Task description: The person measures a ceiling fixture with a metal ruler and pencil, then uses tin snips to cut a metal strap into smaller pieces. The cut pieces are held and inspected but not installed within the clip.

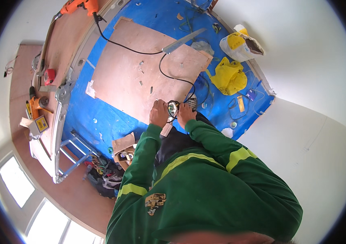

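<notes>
My left hand [158, 113] and my right hand [186, 114] are close together in front of my body, fingers curled in. Both hold a small loop of black cable [175, 80] at the near edge of a large pinkish board [128, 73]. A small pale object [173, 108] shows inside the loop between my hands; its kind is too small to make out. From there the cable winds across the board to an orange power drill [79, 6] at the upper left. A handsaw [184, 40] lies over the board's far edge, and several short metal pieces [151, 90] are scattered on it.
Blue sheeting [84, 118] covers the floor. At right are a yellow plastic bag [230, 77] and an open white sack [238, 48]. A raised platform [26, 77] at left bears a second orange drill [39, 102]. A stepladder [73, 148] and a cardboard box [123, 143] stand nearer.
</notes>
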Available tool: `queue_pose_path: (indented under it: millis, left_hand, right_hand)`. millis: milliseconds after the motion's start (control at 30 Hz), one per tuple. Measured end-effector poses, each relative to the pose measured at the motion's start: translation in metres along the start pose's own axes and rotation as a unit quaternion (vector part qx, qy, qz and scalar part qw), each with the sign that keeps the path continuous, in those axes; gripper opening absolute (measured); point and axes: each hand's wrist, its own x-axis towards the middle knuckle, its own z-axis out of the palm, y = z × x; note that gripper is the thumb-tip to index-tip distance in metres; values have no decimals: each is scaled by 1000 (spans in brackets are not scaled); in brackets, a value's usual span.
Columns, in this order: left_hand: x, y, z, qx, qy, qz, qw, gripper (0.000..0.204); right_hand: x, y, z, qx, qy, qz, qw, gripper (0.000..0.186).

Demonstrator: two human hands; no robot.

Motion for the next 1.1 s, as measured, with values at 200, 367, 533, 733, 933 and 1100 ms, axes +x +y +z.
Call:
queue_pose_path:
  millis: [200, 367, 533, 733, 933, 1100]
  left_hand:
    - [32, -24, -4, 48, -121, -12, 991, 22]
    - [47, -32, -14, -34, -245, -90, 965, 42]
    - [45, -25, -22, -36, -258, -58, 964, 57]
    - [47, -20, -42, -85, -212, -81, 970, 43]
    - [54, -17, -52, -154, -101, -120, 976, 39]
    - [67, -10, -65, -123, -140, -99, 977, 37]
  right_hand:
    - [-5, -2, -2, -8, 29, -22, 999, 35]
    - [-5, 4, 5, 105, -20, 41, 993, 40]
    - [-3, 16, 12, 232, 5, 0, 973, 39]
    - [27, 51, 45, 248, 35, -64, 966, 27]
    - [24, 67, 45, 300, 53, -87, 948, 26]
    - [-1, 47, -8, 369, 102, -98, 918, 29]
